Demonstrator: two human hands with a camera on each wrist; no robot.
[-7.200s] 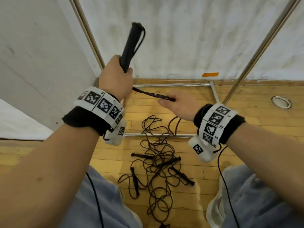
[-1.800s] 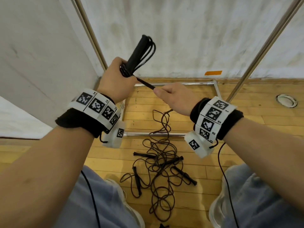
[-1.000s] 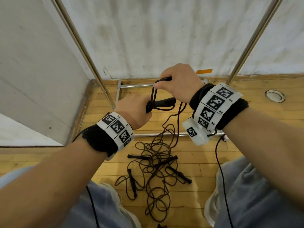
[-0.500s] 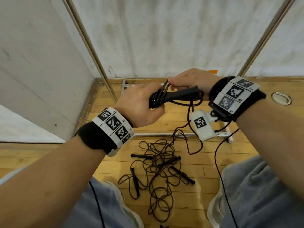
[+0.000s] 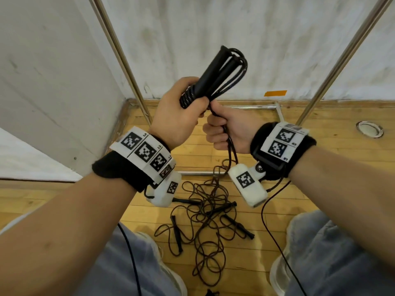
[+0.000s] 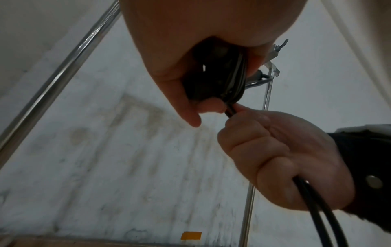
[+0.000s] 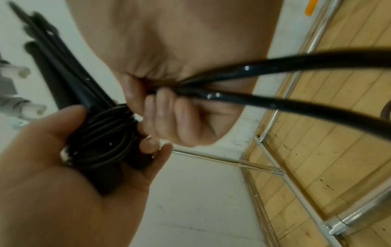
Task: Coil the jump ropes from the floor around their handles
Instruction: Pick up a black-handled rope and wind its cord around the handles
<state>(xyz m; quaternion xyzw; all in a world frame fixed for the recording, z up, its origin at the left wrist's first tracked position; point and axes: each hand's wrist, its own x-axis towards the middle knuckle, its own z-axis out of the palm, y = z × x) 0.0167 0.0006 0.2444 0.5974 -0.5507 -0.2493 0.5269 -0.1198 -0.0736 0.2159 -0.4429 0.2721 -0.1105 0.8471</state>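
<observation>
Left wristband [image 5: 142, 149]: small codes "L4" and "L3" beside the square black-and-white markers.
Right wristband [image 5: 281, 144]: tiny characters beside its markers, too small to read.
Wrist camera housings: markers only, no words.

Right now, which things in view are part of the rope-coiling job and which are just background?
In play:
- left hand holding the handles with coils round them
- right hand gripping the rope
- tangled jump ropes on the floor

Background:
- metal rack poles
- orange tape
- round floor fitting
</observation>
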